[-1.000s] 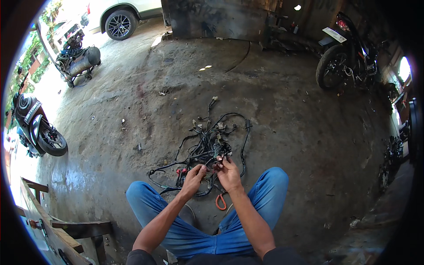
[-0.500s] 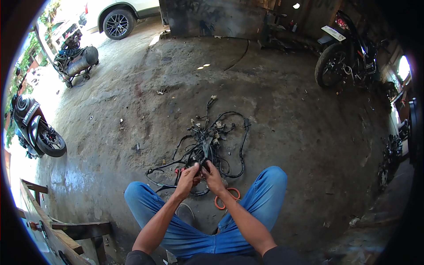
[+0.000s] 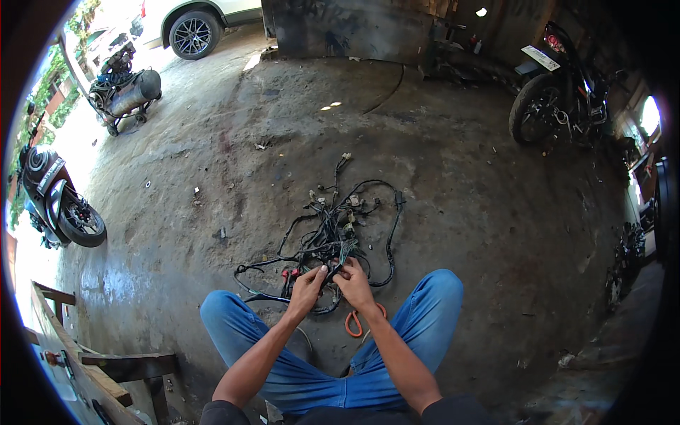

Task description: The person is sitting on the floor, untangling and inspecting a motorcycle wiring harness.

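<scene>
A tangled black wire harness [image 3: 329, 227] with pale connectors lies on the floor between the bent knees in blue jeans. My left hand [image 3: 309, 287] grips a dark taped part of it, thumb on top, just right of some red connectors [image 3: 290, 275]. Close beside it on the right, my right hand [image 3: 351, 282] has its fingers closed on the same bundle, where thin greenish wires [image 3: 347, 251] splay out. The fingertips are partly hidden among the wires. An orange loop-shaped item [image 3: 354, 326] lies on the floor below my right hand.
A wooden bench frame [image 3: 127, 363] is at the lower left. A scooter [image 3: 57, 198] and a wheeled compressor [image 3: 131, 99] stand at the left, a motorcycle [image 3: 559, 106] at the upper right. A white car [image 3: 234, 14] is parked beyond the concrete floor [image 3: 496, 212], beside a dark panel [image 3: 340, 32].
My right hand has moved down and left from higher on the bundle, then slightly up and right. My left hand shifts slightly with it. The wires between my hands have changed position.
</scene>
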### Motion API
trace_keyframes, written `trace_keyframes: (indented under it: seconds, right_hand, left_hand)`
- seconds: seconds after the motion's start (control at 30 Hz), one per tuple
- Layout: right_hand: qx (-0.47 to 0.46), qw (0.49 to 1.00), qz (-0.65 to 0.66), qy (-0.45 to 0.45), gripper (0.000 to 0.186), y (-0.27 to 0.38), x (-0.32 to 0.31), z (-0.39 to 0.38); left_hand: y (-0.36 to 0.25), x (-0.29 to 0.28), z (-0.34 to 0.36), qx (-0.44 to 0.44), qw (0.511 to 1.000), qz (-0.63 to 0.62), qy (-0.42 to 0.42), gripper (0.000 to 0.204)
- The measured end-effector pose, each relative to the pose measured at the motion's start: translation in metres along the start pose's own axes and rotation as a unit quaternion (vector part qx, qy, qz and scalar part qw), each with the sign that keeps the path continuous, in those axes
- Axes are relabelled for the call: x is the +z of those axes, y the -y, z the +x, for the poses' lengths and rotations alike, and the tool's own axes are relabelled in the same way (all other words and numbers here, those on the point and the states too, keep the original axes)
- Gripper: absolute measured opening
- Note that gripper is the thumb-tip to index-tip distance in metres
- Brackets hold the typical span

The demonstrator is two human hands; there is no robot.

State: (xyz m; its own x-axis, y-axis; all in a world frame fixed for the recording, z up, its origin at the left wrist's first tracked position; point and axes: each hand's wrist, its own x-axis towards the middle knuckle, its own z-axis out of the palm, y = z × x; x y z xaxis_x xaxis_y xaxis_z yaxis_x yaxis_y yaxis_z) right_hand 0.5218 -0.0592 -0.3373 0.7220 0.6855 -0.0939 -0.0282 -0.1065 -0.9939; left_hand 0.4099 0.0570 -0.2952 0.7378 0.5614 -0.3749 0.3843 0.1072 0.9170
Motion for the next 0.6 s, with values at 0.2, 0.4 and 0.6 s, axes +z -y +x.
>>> trace_keyframes:
  seconds: [0.2,0.4,0.6]
  right_hand:
    - [-0.098,0.918,-0.381,-0.049,0.030,0.048,-0.019,-0.014]
    - [-0.137,0.889,-0.431,-0.070,0.027,0.083,-0.026,-0.016]
    - [-0.122,0.932,-0.318,-0.125,0.034,0.088,-0.029,-0.009]
  left_hand:
    - [-0.020,0.002,-0.003,-0.111,0.981,-0.110,0.117,0.046]
    - [-0.018,-0.003,0.000,-0.056,0.977,-0.178,0.101,0.030]
    - [-0.009,0.002,-0.001,-0.022,0.990,-0.134,0.026,0.019]
